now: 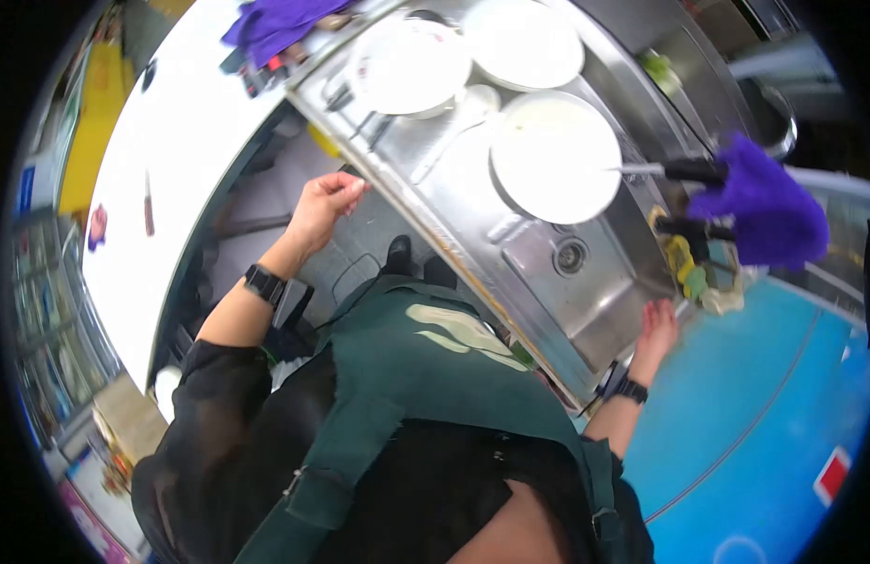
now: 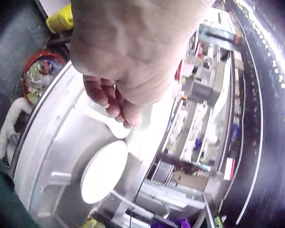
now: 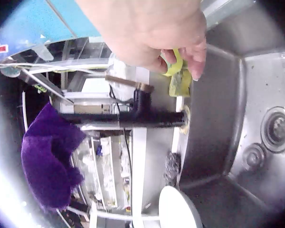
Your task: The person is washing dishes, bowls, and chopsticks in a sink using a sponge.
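Note:
My left hand [image 1: 327, 209] hovers by the front edge of the steel sink [image 1: 435, 240], fingers loosely bent, thumb close to the index finger, nothing visible in its grasp. In the left wrist view it overlaps the counter end of the sink. A large white round dish [image 1: 555, 155] sits in the basin beside a white long-handled spoon [image 1: 458, 132]. At the basin's right end, my right hand [image 1: 657, 329] extends relaxed fingers over the rim. Close by are yellow-green sponges [image 1: 684, 268]; in the right wrist view, its fingertips overlap a sponge [image 3: 181, 81].
Two more white dishes [image 1: 408, 68] stand at the sink's far left. A purple cloth [image 1: 773, 207] hangs over the black faucet [image 3: 147, 118]. The drain [image 1: 570, 256] shows in the basin. A knife [image 1: 149, 211] lies on the white counter [image 1: 195, 122] to the left.

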Available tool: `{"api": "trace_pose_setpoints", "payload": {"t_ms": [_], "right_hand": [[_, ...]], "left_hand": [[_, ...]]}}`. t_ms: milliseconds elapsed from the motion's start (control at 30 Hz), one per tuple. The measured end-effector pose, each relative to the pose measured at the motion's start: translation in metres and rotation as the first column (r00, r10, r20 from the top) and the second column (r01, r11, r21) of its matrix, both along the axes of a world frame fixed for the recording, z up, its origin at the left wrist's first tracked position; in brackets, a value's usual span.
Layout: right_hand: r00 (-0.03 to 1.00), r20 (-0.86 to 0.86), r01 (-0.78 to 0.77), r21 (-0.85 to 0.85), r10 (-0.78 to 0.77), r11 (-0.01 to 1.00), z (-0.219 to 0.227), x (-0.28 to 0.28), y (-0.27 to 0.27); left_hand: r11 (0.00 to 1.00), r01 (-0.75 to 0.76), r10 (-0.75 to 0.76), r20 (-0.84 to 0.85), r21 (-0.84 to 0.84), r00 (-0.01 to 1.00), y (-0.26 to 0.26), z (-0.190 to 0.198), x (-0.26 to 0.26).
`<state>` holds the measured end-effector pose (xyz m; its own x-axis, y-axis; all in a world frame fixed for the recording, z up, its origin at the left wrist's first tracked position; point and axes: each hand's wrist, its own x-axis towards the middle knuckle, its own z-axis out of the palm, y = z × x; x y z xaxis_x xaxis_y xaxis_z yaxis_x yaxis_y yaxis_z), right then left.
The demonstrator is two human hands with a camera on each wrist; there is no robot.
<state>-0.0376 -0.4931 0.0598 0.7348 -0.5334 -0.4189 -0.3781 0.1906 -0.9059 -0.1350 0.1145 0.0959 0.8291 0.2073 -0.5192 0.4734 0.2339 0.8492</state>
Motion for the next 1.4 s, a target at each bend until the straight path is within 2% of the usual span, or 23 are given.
{"api": "trace_pose_setpoints", "payload": {"t_ms": [67, 133, 200, 300, 367, 467, 567, 700, 733, 800, 833, 867, 900, 933, 1000, 1100, 1133, 1200, 1267, 1300, 1333, 1367, 1400], "right_hand": [[0.987, -0.031, -0.160, 0.007, 0.160, 0.987, -0.001, -0.021, 0.034], [0.945, -0.081, -0.317, 0.024, 0.318, 0.948, 0.011, -0.039, 0.087], [0.871, -0.134, -0.467, 0.077, 0.473, 0.881, 0.022, -0.054, 0.144], [0.752, -0.193, -0.624, 0.101, 0.630, 0.775, 0.043, -0.071, 0.220], [0.618, -0.216, -0.757, 0.099, 0.756, 0.646, 0.051, -0.078, 0.258], [0.518, -0.273, -0.825, 0.091, 0.810, 0.558, 0.060, -0.084, 0.290], [0.494, -0.322, -0.840, 0.062, 0.808, 0.539, 0.062, -0.091, 0.307], [0.497, -0.390, -0.838, 0.013, 0.775, 0.545, 0.069, -0.099, 0.319], [0.504, -0.406, -0.831, 0.013, 0.762, 0.556, 0.068, -0.102, 0.318], [0.513, -0.433, -0.822, 0.000, 0.741, 0.570, 0.062, -0.106, 0.312], [0.519, -0.443, -0.811, 0.014, 0.731, 0.585, 0.059, -0.108, 0.310], [0.524, -0.453, -0.800, 0.030, 0.721, 0.600, 0.055, -0.109, 0.310], [0.523, -0.458, -0.794, 0.043, 0.718, 0.606, 0.054, -0.108, 0.315], [0.525, -0.462, -0.790, 0.045, 0.714, 0.611, 0.053, -0.106, 0.318], [0.564, -0.438, -0.750, 0.084, 0.700, 0.656, 0.053, -0.105, 0.325], [0.561, -0.435, -0.746, 0.102, 0.704, 0.658, 0.056, -0.099, 0.331], [0.596, -0.424, -0.723, 0.086, 0.682, 0.685, 0.057, -0.096, 0.333], [0.494, -0.458, -0.820, 0.038, 0.739, 0.572, 0.060, -0.091, 0.334], [0.528, -0.453, -0.790, 0.048, 0.718, 0.611, 0.063, -0.087, 0.333], [0.540, -0.413, -0.791, 0.048, 0.733, 0.610, 0.065, -0.084, 0.336], [0.551, -0.369, -0.793, 0.048, 0.749, 0.607, 0.066, -0.078, 0.337], [0.602, -0.310, -0.764, 0.044, 0.736, 0.644, 0.067, -0.073, 0.338], [0.645, -0.250, -0.737, 0.046, 0.723, 0.674, 0.067, -0.065, 0.337]], "left_hand": [[0.973, -0.231, 0.231, -0.002, -0.031, 0.973, 0.030, -0.025, -0.019], [0.939, -0.345, 0.345, -0.043, 0.011, 0.938, 0.049, -0.053, -0.036], [0.914, -0.398, 0.406, -0.150, 0.083, 0.901, 0.063, -0.087, -0.052], [0.929, -0.346, 0.368, -0.208, 0.135, 0.907, 0.062, -0.153, -0.065], [0.927, -0.338, 0.371, -0.258, 0.162, 0.892, 0.051, -0.201, -0.057], [0.939, -0.298, 0.341, -0.340, 0.173, 0.876, 0.037, -0.238, -0.025], [0.935, -0.207, 0.313, -0.397, 0.288, 0.863, 0.022, -0.281, 0.016], [0.948, -0.156, 0.269, -0.440, 0.276, 0.857, 0.005, -0.328, 0.065], [0.952, -0.154, 0.260, -0.438, 0.264, 0.860, 0.002, -0.334, 0.075], [0.963, -0.262, 0.260, -0.478, 0.064, 0.839, -0.006, -0.342, 0.095], [0.882, 0.003, 0.140, -0.268, 0.471, 0.953, -0.034, -0.408, 0.106], [0.885, 0.008, 0.134, -0.271, 0.466, 0.953, -0.054, -0.456, 0.113], [0.961, -0.248, 0.268, -0.195, 0.120, 0.943, -0.057, -0.457, 0.115], [0.858, -0.447, 0.413, -0.176, -0.254, 0.893, -0.058, -0.457, 0.115], [0.919, -0.309, 0.267, -0.192, -0.244, 0.944, -0.057, -0.453, 0.113], [0.980, -0.029, 0.005, -0.121, -0.198, 0.993, -0.028, -0.403, 0.094], [0.981, 0.068, -0.085, -0.089, -0.183, 0.992, -0.018, -0.387, 0.086], [0.948, 0.288, -0.292, -0.015, -0.135, 0.956, 0.005, -0.342, 0.071], [0.875, 0.479, -0.480, 0.011, -0.061, 0.877, 0.025, -0.289, 0.056], [0.847, 0.525, -0.529, -0.033, -0.079, 0.848, 0.031, -0.265, 0.050], [0.867, 0.413, -0.470, -0.183, -0.280, 0.863, 0.025, -0.270, 0.044], [0.899, 0.399, -0.437, -0.333, -0.180, 0.835, 0.018, -0.295, 0.031], [0.861, 0.499, -0.505, -0.271, -0.096, 0.819, 0.029, -0.259, 0.021]]}}
